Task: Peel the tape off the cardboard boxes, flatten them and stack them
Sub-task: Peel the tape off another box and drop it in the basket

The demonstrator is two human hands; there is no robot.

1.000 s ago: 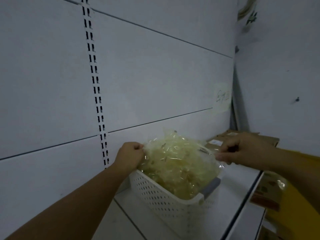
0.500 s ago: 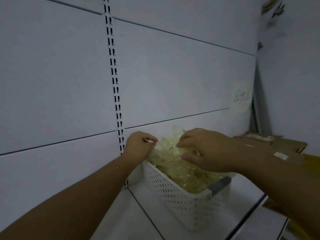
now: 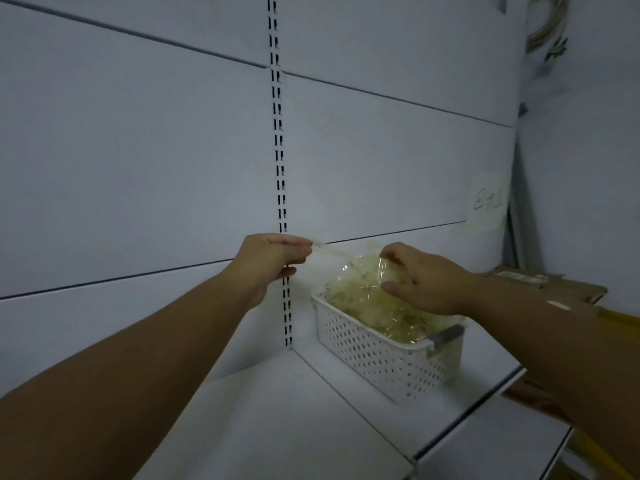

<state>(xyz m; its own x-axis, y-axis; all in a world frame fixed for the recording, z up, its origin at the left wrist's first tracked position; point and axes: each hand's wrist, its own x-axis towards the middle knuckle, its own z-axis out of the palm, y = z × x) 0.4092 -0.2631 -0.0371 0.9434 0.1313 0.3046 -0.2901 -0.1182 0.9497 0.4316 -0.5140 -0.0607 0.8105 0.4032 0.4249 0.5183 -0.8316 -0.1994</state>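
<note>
a: where's the tape?
b: there's a big yellowish tape wad heaped in the white basket, rising above its rim. the basket sits on the shelf.
a: and the hands?
b: the right grip is over the basket, fingers curled on top of the wad and thumb against its side, grasping it. the left grip is up and left of the basket, pinching a thin tape strip that stretches from its fingertips toward the wad.
a: the boxes?
b: flat cardboard lies right of the basket, behind the right forearm.
a: anything else?
b: a slotted rail runs up the wall left of the basket, and a paper label is stuck up and right of it.
</note>
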